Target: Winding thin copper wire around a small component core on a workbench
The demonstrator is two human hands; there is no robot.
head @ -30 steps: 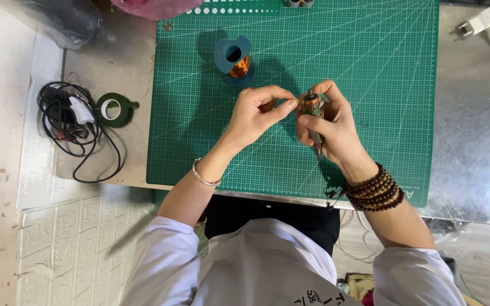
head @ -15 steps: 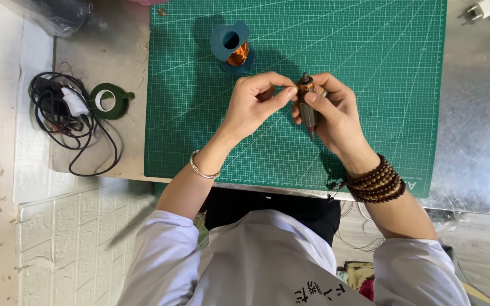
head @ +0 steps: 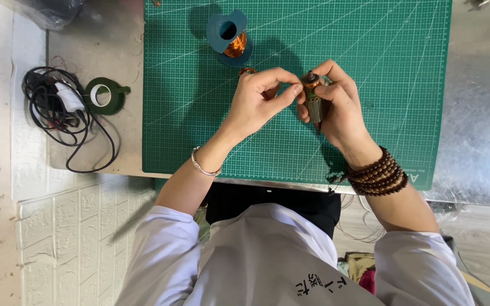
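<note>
Copper-wound rotor point(head: 314, 101) stands lengthwise in right hand point(head: 338, 110), commutator up-frame.

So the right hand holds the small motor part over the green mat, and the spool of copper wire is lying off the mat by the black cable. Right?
Not quite. The head view shows the spool of copper wire standing on the green mat, near its far edge; the green tape roll is what lies by the black cable. The right hand does hold the small motor part.
</note>
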